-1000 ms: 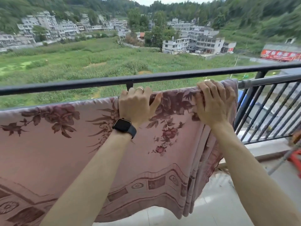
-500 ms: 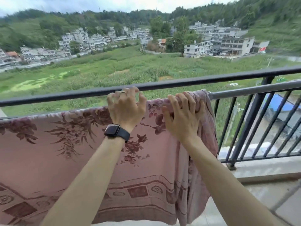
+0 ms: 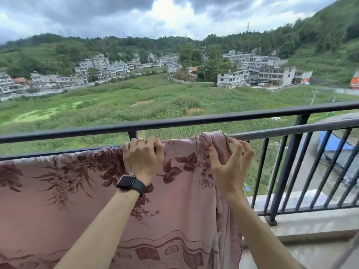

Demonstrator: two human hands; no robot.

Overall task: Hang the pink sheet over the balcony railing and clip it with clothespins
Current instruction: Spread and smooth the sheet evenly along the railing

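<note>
The right hand (image 3: 231, 166) is no longer lying flat over the fold as it was a second ago; it is now working at the very end of the pink sheet (image 3: 174, 200), and that end is sitting gathered into a narrow bunch instead of lying spread. The left hand (image 3: 142, 158) is keeping its place on the top fold.

Present state:
- The pink sheet is hanging over the lower rail (image 3: 291, 131), just under the top rail (image 3: 194, 117), with most of its length draping down the near side.
- The left hand, wearing a smartwatch (image 3: 127, 182), is curling its fingers over the fold and gripping cloth and rail together.
- The right hand is clawing, thumb on the near face and fingertips hooking round the bunched edge, pinching it.

Assessment: the draping step is looking close to complete, but the right end is needing to be spread along the rail before clipping. No clothespins are showing, so the clipping step is not yet starting
</note>
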